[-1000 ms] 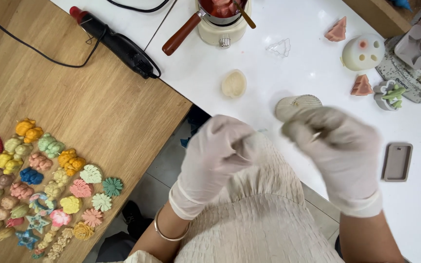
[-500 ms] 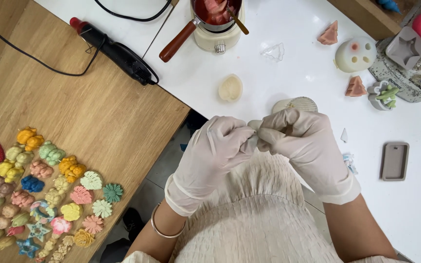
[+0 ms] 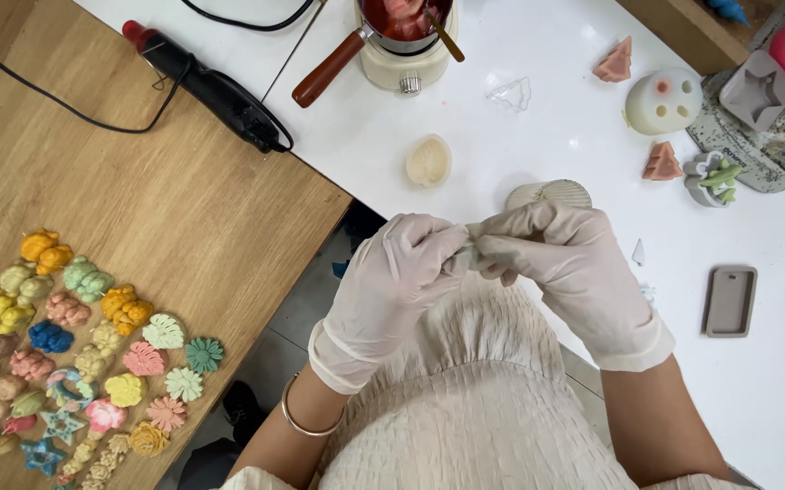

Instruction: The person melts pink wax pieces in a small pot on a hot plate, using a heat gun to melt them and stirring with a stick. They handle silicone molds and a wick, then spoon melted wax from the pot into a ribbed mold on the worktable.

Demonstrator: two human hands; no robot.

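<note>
- A white worktop (image 3: 547,163) meets a lower wooden table (image 3: 157,200) at a corner, and a strip of dark floor shows in the gap between them, seen from above.
- Nearest the camera, over a cream pleated dress (image 3: 465,399), two hands in pale thin gloves meet just in front of the worktop's near edge.
- The left hand (image 3: 392,281), with a thin metal bangle (image 3: 306,419) on its wrist, pinches its fingertips onto a small pale piece (image 3: 471,247).
- The right hand (image 3: 569,263) closes its fingers on the same piece from the other side; the piece is mostly hidden between the fingertips, so its shape cannot be told.
- Just beyond the hands, on the worktop, a round ribbed pale piece (image 3: 551,192) lies partly hidden by the right hand.
- Left of the hands, on the wooden table, rows of small coloured moulded shapes (image 3: 75,345) lie: flowers, stars and bears.
- Right of the hands lies a flat grey rectangular mould (image 3: 730,300).
- Further from the hands, a cream shell-shaped piece (image 3: 429,161) sits on the worktop.
- Beyond that stand a cream melting pot (image 3: 402,36) holding red wax, with a brown handle, and a black corded tool (image 3: 215,91) with a red tip.
- Far right of the pot are two pink tree shapes (image 3: 615,62), a white round mould (image 3: 663,100) and a grey star mould (image 3: 760,91).
</note>
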